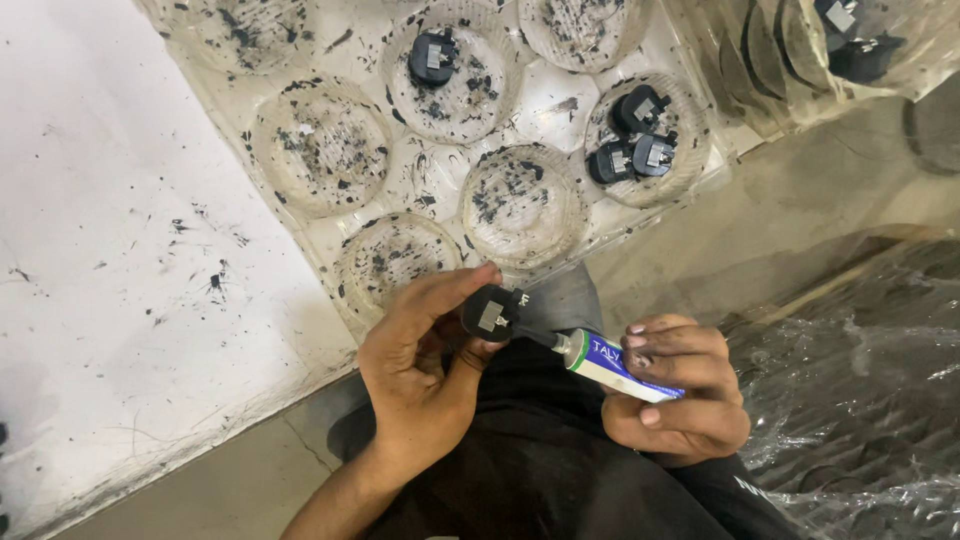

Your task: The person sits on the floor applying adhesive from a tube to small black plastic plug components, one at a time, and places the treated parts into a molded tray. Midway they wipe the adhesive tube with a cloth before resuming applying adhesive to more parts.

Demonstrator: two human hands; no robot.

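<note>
My left hand (415, 360) pinches a small black plastic part (489, 313) with a metal tab between thumb and fingers. My right hand (680, 395) grips a white, blue and green tube (610, 363) whose dark nozzle touches the part's right side. Both hands hover over my dark-clothed lap, just below a clear plastic tray (400, 185) with round wells smeared with black specks. One well holds a single black part (433, 58); another holds three black parts (633, 140).
The tray lies on a white, black-speckled surface (120, 250). A second clear tray with black parts (850, 45) sits at the top right. Crinkled clear plastic sheeting (860, 390) covers something dark at the right. Concrete floor (760, 220) runs between.
</note>
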